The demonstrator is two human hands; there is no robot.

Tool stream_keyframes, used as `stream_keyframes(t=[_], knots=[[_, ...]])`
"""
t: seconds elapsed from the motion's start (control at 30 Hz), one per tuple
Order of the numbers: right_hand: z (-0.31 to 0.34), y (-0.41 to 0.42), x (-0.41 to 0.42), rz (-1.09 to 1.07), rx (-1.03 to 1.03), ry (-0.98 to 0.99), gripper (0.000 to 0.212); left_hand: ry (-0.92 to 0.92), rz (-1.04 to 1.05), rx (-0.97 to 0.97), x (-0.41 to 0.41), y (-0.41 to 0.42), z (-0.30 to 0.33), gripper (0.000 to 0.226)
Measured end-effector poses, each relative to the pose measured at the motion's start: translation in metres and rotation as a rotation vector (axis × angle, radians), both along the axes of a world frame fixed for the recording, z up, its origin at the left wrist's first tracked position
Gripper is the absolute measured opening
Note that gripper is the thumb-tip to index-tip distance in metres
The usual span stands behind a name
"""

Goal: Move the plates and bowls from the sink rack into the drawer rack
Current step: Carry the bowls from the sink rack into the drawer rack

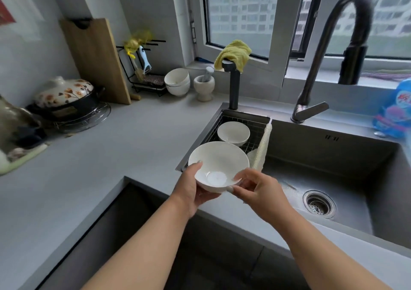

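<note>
Bowl [219, 167], white, held by both hands just in front of the sink rack [224, 120], above the rack's near corner and the counter edge; tilted slightly toward the person, inside empty. Left of the bowl: left hand [189, 189] cups the underside, fingers curled closed on the bowl's outer wall, thumb [196, 166] over the rim. Right of the bowl: right hand [255, 187] pinches the near rim, thumb and fingers narrow and holding the bowl's edge. Behind the bowl, a second white bowl [233, 133] sits upright in the sink rack, still to be moved; no plates can be made out in the rack. Below the bowl a dark opening [124, 229] shows under the counter; judged to be the drawer, but its rack is not visible. Step in hand, as judged: carry the bowl down from the sink rack to the drawer rack. To do it well: keep the left palm under the base as the main support, let the right hand only steady the rim, clear the counter edge before lowering, and set the bowl into a slot without knocking other ware. Risk: a wet glaze could slip in a rim pinch alone. Far right of the bowl, a blue packet [398, 112] carries red and white print, too blurred to read. No other brand or lettering is legible.
</note>
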State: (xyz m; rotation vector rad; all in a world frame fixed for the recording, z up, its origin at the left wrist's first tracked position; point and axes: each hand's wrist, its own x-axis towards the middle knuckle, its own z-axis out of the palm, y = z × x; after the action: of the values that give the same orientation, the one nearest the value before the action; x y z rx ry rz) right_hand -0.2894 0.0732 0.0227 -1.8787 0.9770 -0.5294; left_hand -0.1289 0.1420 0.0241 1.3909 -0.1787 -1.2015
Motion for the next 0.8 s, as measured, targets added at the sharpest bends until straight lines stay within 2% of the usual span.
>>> stream_keyframes(t=[0.17, 0.23, 0.33, 0.4, 0.53, 0.63, 0.7, 0.8], knots=[[0.007, 0.039, -0.001, -0.006, 0.174, -0.177, 0.055, 0.045, 0.16, -0.058, -0.017, 0.063, 0.008, 0.031], [0.006, 0.051, 0.002, 0.002, 0.332, -0.228, 0.062, 0.072, 0.222, -0.091, -0.023, 0.087, 0.011, 0.029], [0.008, 0.075, 0.006, 0.127, 0.571, -0.241, 0.075, 0.129, 0.329, -0.123, -0.029, 0.125, 0.012, 0.036], [0.011, 0.095, 0.01, 0.214, 0.693, -0.251, 0.071, 0.155, 0.391, -0.132, -0.031, 0.149, 0.011, 0.043], [0.017, 0.132, 0.019, 0.322, 0.847, -0.229, 0.035, 0.162, 0.494, -0.112, -0.038, 0.196, 0.011, 0.046], [0.018, 0.157, 0.027, 0.335, 0.895, -0.238, 0.017, 0.144, 0.544, -0.061, -0.042, 0.229, 0.01, 0.049], [0.014, 0.175, 0.032, 0.348, 0.9, -0.216, 0.013, 0.129, 0.577, -0.036, -0.044, 0.252, 0.008, 0.049], [0.012, 0.202, 0.042, 0.377, 0.916, -0.158, 0.02, 0.123, 0.621, -0.004, -0.046, 0.285, 0.003, 0.049]])
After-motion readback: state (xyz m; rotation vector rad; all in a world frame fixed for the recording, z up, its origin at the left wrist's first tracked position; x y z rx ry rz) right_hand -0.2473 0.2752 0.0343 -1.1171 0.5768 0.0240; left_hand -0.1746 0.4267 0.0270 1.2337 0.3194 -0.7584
